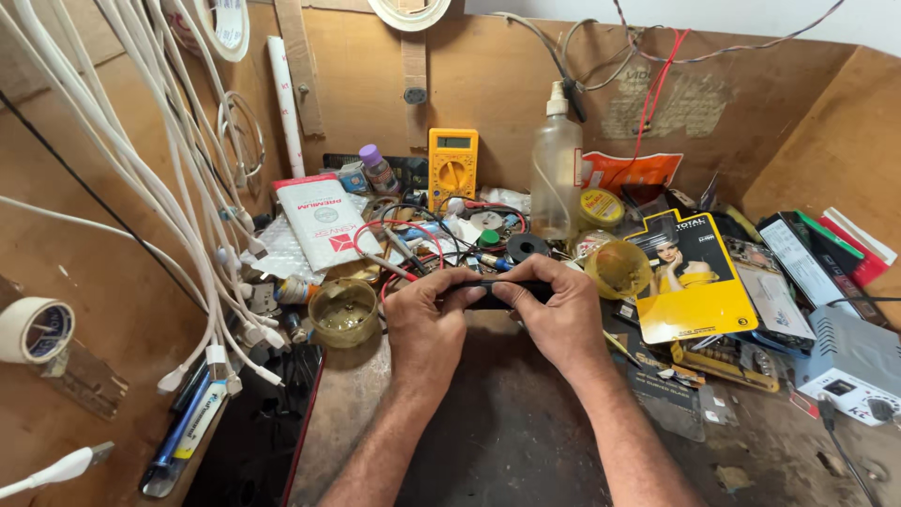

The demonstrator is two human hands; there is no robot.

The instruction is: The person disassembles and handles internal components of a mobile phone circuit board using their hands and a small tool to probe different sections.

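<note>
Black and slim, the device [495, 293] sits mid-counter, pinched at each end by the fingers of the left hand [427, 324] and right hand [563, 319]. A slip could knock the amber cup [343, 314] just left, or snag the red wires [413, 246] behind.

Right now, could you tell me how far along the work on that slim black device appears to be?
Done: nothing finished shows; no removed part can be told in the clutter. In hand: both hands, left hand and right hand, grip the slim black device edge-on, thumbs and fingertips pressed along its rim. Whether it is already open cannot be told. Left: the yellow multimeter stands back, unused, and the spray bottle stands untouched.
</note>
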